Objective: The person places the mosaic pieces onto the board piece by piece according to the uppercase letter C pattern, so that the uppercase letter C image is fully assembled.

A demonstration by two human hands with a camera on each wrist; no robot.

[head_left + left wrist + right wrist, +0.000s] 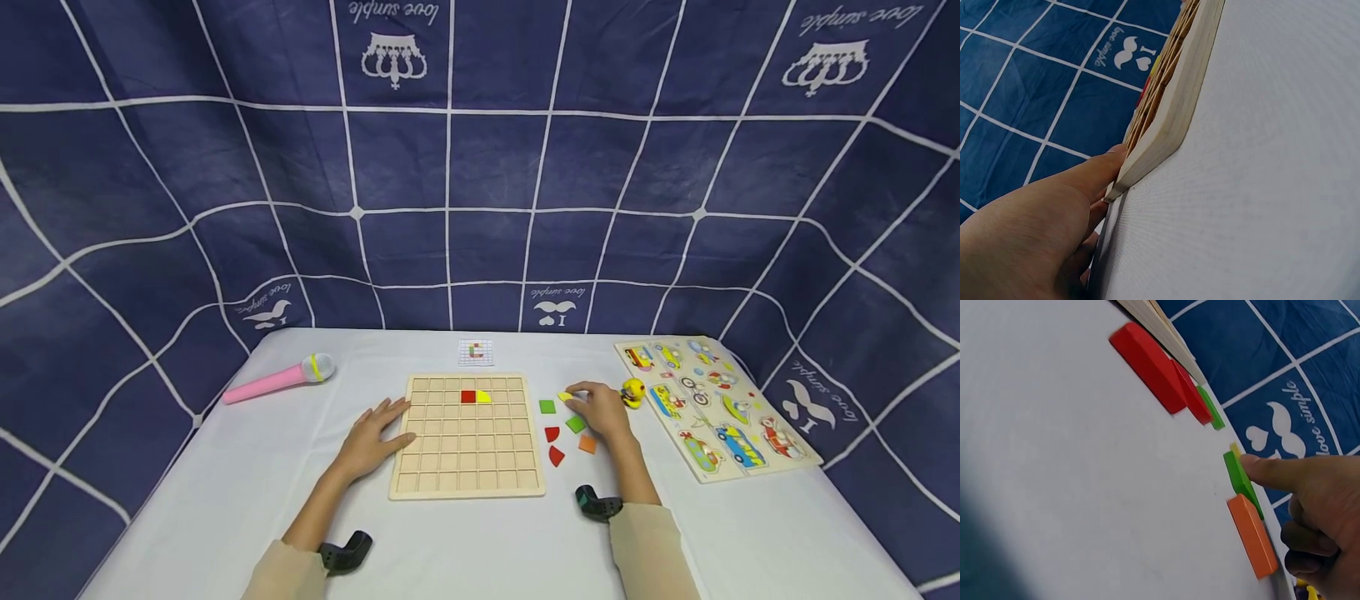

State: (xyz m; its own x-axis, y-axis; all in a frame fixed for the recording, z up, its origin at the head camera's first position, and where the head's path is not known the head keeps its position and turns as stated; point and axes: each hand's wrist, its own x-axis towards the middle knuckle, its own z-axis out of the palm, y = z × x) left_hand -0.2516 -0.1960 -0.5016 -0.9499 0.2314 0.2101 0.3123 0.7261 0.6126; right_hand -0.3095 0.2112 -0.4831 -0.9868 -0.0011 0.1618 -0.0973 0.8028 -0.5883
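Touching the yellow piece [564, 397], seemingly, the right hand [602, 410] reaches forward.

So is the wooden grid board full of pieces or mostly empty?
Mostly empty. The board holds only a red piece and a yellow piece side by side near its top; the other squares are bare.

Pale matt wooden grid board [468, 437], white tablecloth [225, 467]
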